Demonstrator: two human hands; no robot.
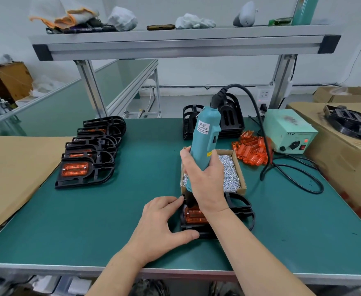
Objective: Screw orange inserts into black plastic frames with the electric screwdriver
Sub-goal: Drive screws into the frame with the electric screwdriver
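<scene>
Green-matted bench (pixel 111 221) is noted under an aluminium shelf (pixel 186 42). Toward its near edge a black frame (pixel 239 207) with orange insert (pixel 194 215) is steadied by the left hand (pixel 162 221), fingers extended against it. The electric screwdriver (pixel 205 133) is gripped upright in the right hand (pixel 205 180), bit at the insert
</scene>
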